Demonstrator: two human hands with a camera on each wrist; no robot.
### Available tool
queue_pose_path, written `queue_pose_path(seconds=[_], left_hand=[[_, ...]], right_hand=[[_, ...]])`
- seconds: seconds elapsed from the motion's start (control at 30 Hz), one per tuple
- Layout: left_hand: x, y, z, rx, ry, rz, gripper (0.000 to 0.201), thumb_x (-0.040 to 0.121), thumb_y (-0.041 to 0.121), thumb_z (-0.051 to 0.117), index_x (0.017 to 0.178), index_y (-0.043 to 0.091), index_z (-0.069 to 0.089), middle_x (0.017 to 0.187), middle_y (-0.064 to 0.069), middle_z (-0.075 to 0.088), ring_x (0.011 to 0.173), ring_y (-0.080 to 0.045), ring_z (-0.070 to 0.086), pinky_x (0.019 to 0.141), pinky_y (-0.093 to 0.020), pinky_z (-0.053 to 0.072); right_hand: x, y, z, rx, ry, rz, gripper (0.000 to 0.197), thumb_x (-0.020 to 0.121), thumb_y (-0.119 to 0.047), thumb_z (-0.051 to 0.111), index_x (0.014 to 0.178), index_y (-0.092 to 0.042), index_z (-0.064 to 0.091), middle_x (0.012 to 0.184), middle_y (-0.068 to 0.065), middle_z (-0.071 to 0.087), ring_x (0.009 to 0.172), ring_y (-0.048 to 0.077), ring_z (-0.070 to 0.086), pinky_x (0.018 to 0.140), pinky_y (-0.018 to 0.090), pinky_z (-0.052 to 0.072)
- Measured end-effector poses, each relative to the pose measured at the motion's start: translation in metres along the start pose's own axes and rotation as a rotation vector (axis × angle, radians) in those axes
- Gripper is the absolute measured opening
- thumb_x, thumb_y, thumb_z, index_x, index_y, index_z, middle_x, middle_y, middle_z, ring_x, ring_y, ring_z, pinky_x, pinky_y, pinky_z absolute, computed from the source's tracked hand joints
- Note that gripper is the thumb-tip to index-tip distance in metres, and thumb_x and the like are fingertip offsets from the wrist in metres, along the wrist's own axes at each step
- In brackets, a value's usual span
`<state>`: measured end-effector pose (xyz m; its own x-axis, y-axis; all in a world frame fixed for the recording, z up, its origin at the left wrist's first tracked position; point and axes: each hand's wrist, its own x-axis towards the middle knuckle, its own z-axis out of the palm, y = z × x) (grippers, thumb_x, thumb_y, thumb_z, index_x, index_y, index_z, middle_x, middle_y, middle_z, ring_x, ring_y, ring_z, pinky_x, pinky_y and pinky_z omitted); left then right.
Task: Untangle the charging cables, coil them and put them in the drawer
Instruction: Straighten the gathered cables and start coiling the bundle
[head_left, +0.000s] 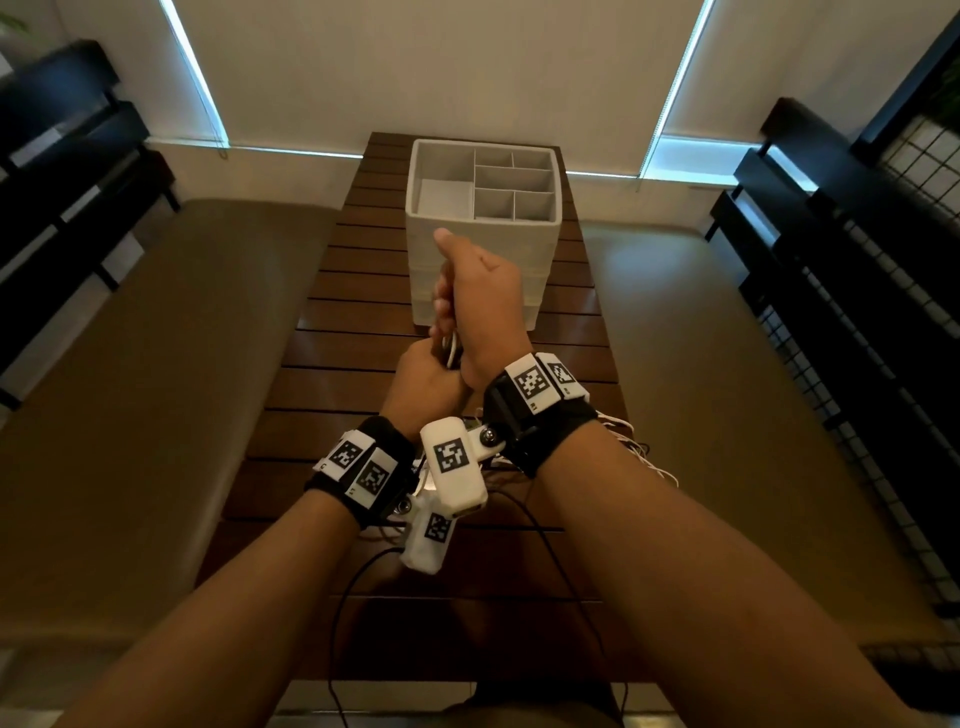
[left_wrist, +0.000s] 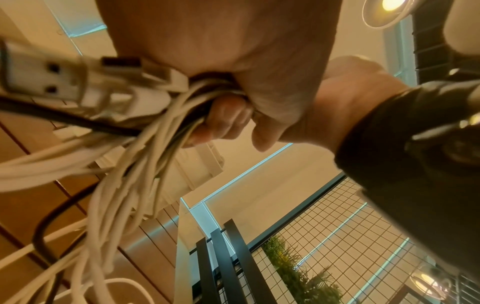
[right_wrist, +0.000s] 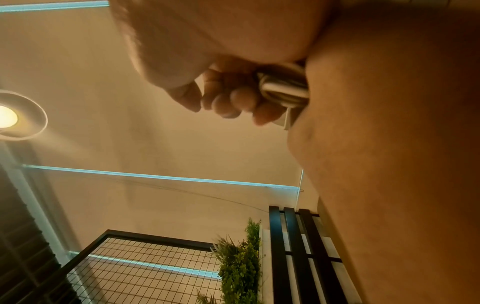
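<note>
A tangled bundle of white charging cables (head_left: 451, 352) is held between both hands above the wooden slatted table (head_left: 332, 395). My left hand (head_left: 426, 379) grips the bundle from below, its fingers curled round the strands (left_wrist: 124, 156). My right hand (head_left: 483, 296) grips the same bundle just above, thumb pointing up, fingers (right_wrist: 231, 102) wrapped round the cables (right_wrist: 283, 90). USB plugs (left_wrist: 39, 76) and a black cable (left_wrist: 78, 121) stick out of the bundle. The white drawer box (head_left: 540, 260), with several compartments, stands just behind the hands.
More white cable (head_left: 639, 452) trails on the table under my right wrist, and a black cable (head_left: 545, 540) loops toward the table's near edge. Padded benches flank the table. Black shelving (head_left: 67, 171) and a wire grid (head_left: 883, 312) stand at the sides.
</note>
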<state>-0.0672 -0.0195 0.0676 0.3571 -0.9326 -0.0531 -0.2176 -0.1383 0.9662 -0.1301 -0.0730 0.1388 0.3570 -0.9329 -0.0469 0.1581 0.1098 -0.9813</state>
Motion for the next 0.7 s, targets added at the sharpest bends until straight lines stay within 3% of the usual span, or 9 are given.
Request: queue_pose_path(seconds=[0.17,0.23,0.37,0.43,0.47,0.53,0.57,0.63,0.7], left_hand=[[0.003,-0.001,0.000,-0.001,0.120,-0.024,0.032,0.097,-0.002,0.062,0.067,0.009,0.060,0.061,-0.006,0.062,0.060,-0.023,0.056,0.059,-0.034,0.046],[0.005,-0.001,0.000,0.007,0.150,-0.038,0.025,0.097,-0.001,0.062,0.073,0.003,0.061,0.069,-0.014,0.066,0.067,-0.028,0.061,0.065,-0.040,0.052],[0.005,-0.003,-0.002,-0.045,0.159,-0.072,0.027,0.095,0.002,0.063,0.070,0.011,0.059,0.070,-0.007,0.064,0.071,-0.027,0.062,0.075,-0.044,0.054],[0.005,-0.006,-0.004,-0.122,0.154,-0.048,0.022,0.090,0.008,0.062,0.068,0.010,0.060,0.066,-0.007,0.062,0.071,-0.029,0.060,0.072,-0.045,0.051],[0.002,-0.004,-0.005,-0.141,0.140,-0.023,0.023,0.090,0.008,0.061,0.067,0.009,0.059,0.062,-0.003,0.062,0.067,-0.025,0.059,0.068,-0.042,0.049],[0.000,0.001,-0.007,-0.199,0.147,-0.002,0.035,0.094,0.001,0.058,0.061,0.012,0.056,0.050,0.010,0.056,0.052,-0.009,0.051,0.056,-0.030,0.043],[0.000,0.006,-0.010,-0.258,0.172,-0.010,0.041,0.094,0.001,0.057,0.056,0.016,0.056,0.045,0.011,0.052,0.047,-0.004,0.046,0.052,-0.026,0.040],[0.005,0.013,-0.022,-0.383,0.216,-0.022,0.046,0.100,0.009,0.055,0.057,0.019,0.066,0.049,0.007,0.058,0.048,-0.008,0.052,0.050,-0.025,0.043],[0.009,0.017,-0.033,-0.453,0.245,0.003,0.029,0.104,0.012,0.058,0.080,0.015,0.075,0.069,-0.003,0.073,0.064,-0.020,0.068,0.054,-0.032,0.055]], right_hand=[[-0.001,-0.004,0.007,-0.044,-0.076,-0.081,0.048,0.103,-0.034,0.060,0.061,-0.013,0.050,0.055,0.004,0.041,0.044,0.015,0.036,0.042,0.023,0.031],[0.003,-0.003,0.012,-0.059,-0.043,-0.108,0.052,0.101,-0.035,0.062,0.057,-0.016,0.043,0.054,0.004,0.032,0.043,0.017,0.027,0.042,0.024,0.027],[0.009,0.005,0.019,-0.103,0.018,-0.123,0.059,0.097,-0.039,0.065,0.049,-0.025,0.036,0.051,0.002,0.027,0.046,0.020,0.023,0.048,0.029,0.027],[0.009,0.010,0.021,-0.121,0.026,-0.138,0.059,0.098,-0.038,0.064,0.047,-0.026,0.037,0.049,0.000,0.029,0.046,0.020,0.026,0.049,0.030,0.030],[0.008,0.011,0.023,-0.136,0.035,-0.163,0.057,0.098,-0.038,0.063,0.048,-0.025,0.039,0.049,0.001,0.032,0.046,0.022,0.029,0.049,0.034,0.033],[0.009,0.015,0.023,-0.212,0.058,-0.274,0.049,0.099,-0.038,0.061,0.056,-0.019,0.047,0.053,0.007,0.044,0.050,0.031,0.043,0.049,0.046,0.046],[0.010,0.015,0.022,-0.285,0.052,-0.350,0.043,0.100,-0.038,0.061,0.064,-0.015,0.053,0.059,0.009,0.053,0.056,0.033,0.052,0.056,0.052,0.053],[0.011,0.017,0.015,-0.428,-0.032,-0.438,0.030,0.101,-0.039,0.062,0.085,-0.013,0.063,0.076,0.005,0.065,0.072,0.024,0.065,0.072,0.052,0.058],[0.009,0.025,0.005,-0.473,-0.225,-0.280,0.031,0.099,-0.046,0.064,0.108,-0.017,0.064,0.095,0.000,0.070,0.083,0.015,0.069,0.077,0.042,0.061]])
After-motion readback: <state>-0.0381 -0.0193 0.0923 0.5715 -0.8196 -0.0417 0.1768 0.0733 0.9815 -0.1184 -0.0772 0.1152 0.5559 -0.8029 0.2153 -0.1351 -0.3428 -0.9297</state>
